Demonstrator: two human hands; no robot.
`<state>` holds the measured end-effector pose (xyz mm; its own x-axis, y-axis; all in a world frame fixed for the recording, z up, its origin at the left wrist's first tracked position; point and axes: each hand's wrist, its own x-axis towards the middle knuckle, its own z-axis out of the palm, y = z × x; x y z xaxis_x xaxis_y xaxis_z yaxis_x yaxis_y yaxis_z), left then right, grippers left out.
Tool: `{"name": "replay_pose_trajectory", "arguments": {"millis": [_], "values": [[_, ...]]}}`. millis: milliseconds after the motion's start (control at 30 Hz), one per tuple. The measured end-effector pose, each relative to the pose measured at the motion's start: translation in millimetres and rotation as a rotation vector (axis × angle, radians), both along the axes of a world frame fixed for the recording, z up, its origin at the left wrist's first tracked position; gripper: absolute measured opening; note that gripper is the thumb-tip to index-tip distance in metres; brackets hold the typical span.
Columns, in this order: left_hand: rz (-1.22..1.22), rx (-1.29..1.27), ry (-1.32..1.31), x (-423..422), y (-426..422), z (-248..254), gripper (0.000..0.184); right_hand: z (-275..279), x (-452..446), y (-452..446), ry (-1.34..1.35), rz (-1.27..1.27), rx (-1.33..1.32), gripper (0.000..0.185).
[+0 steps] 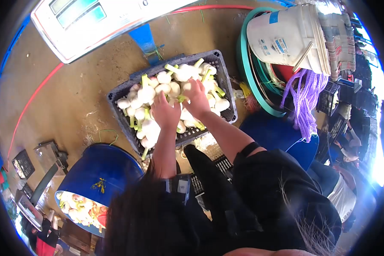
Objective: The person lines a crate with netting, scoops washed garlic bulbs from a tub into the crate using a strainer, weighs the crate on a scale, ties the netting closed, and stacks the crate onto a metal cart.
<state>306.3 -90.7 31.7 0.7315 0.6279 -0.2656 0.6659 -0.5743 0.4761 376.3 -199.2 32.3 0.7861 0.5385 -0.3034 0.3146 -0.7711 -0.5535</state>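
A dark plastic crate (113, 95) stands on the wet floor in front of me, heaped with white garlic bulbs (146, 94) that have short green stems. My left hand (166, 112) lies on the bulbs near the middle of the crate, fingers stretched out. To its right, my right hand (197, 101) rests palm down on the pile with thumb and fingers apart. Both hands touch bulbs, and neither is wrapped around one. The bulbs directly under my palms are hidden.
A white digital scale (72, 38) stands beyond the crate. At right are a white bucket (281, 40), a green-rimmed tub (244, 51) and purple netting (303, 98). A blue barrel (102, 164) holding trimmings stands at lower left. A red hose (30, 102) crosses the floor. Other people work at both edges.
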Motion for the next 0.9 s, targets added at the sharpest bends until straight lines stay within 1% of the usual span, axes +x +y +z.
{"name": "replay_pose_trajectory", "arguments": {"millis": [33, 67, 133, 167, 200, 267, 300, 333, 400, 433, 467, 500, 533, 567, 600, 667, 700, 733, 767, 800, 833, 867, 900], "values": [[0.021, 0.001, 0.117, 6.1, -4.5, 3.7, 0.067, -12.5, 3.3, -4.3, -0.089, -0.086, 0.092, 0.027], [0.02, -0.004, 0.125, 8.7, -5.8, 6.6, 0.067, -19.2, 8.2, -7.1, -0.081, -0.087, 0.085, 0.027], [0.093, -0.116, 0.229, 14.3, -7.9, 13.8, 0.07, -29.6, 14.4, -15.9, -0.088, -0.289, 0.282, 0.029], [0.161, -0.108, 0.199, 15.6, -9.9, 8.4, 0.065, -22.2, 18.4, -18.4, 0.147, -0.476, 0.45, 0.024], [0.159, -0.115, 0.201, 18.5, -7.5, 3.8, 0.065, -10.8, 24.4, -19.8, 0.384, -0.663, 0.614, 0.021], [0.371, -0.287, 0.244, 21.6, -1.3, -4.2, 0.058, 11.5, 41.2, -38.1, 0.634, -0.925, 0.568, 0.019], [0.386, -0.234, 0.159, 22.1, -3.2, -6.1, 0.054, 21.0, 45.2, -46.5, 0.742, -0.993, 0.91, 0.024], [0.384, -0.241, 0.165, 21.2, -4.6, -7.0, 0.054, 35.7, 48.0, -61.8, 0.952, -0.992, 1.064, 0.033], [0.404, -0.298, 0.164, 26.5, -2.5, 6.4, 0.054, 48.5, 45.3, -97.0, 1.203, -1.05, 1.162, 0.041], [0.399, -0.286, 0.028, 24.4, -6.2, -0.5, 0.051, 51.7, 40.6, -111.7, 1.147, -1.009, 0.973, 0.041], [0.401, -0.288, 0.03, 26.6, -9.7, 7.9, 0.051, 62.6, 35.9, -113.7, 1.085, -0.961, 0.788, 0.041], [0.377, -0.455, -0.097, 27.4, -16.0, 17.0, 0.049, 76.0, 33.8, -118.3, 1.059, -0.952, 0.403, 0.035], [0.351, -0.621, -0.224, 27.0, -23.1, 24.4, 0.047, 73.4, 23.2, -125.4, 0.84, -0.538, 0.315, 0.027], [0.299, -0.667, -0.37, 23.7, -30.3, 24.5, 0.043, 70.6, 15.1, -131.4, 0.837, -0.411, 0.078, 0.03], [0.3, -0.67, -0.369, 19.2, -36.4, 26.4, 0.043, 76.5, 7.5, -125.4, 0.827, -0.278, -0.157, 0.033], [0.389, -1.087, -0.402, 5.9, -47.6, 34.8, 0.04, 62.1, -24.4, -132.8, 0.609, -0.119, -0.159, 0.04], [0.455, -1.139, -0.352, -4.5, -53.8, 36.0, 0.038, 63.5, -35.7, -133.2, 0.577, -0.067, -0.081, 0.046], [0.519, -1.191, -0.301, -15.9, -61.1, 36.0, 0.037, 61.2, -44.3, -130.3, 0.454, 0.077, -0.092, 0.045], [0.385, -0.875, -0.396, -30.9, -73.7, 23.7, 0.031, 64.6, -51.1, -123.7, 0.451, 0.16, -0.233, 0.044], [0.478, -0.965, -0.328, -46.1, -78.6, 19.8, 0.029, 68.4, -55.9, -116.0, 0.446, 0.242, -0.375, 0.043], [0.571, -1.054, -0.255, -59.7, -79.7, 20.6, 0.027, 70.6, -58.0, -109.0, 0.447, 0.317, -0.428, 0.043], [0.568, -1.055, -0.258, -70.5, -80.4, 24.2, 0.027, 67.6, -58.5, -105.4, 0.444, 0.315, -0.428, 0.043], [0.646, -1.04, -0.145, -80.2, -80.3, 27.5, 0.024, 62.8, -57.3, -102.0, 0.44, 0.315, -0.497, 0.046]]}}
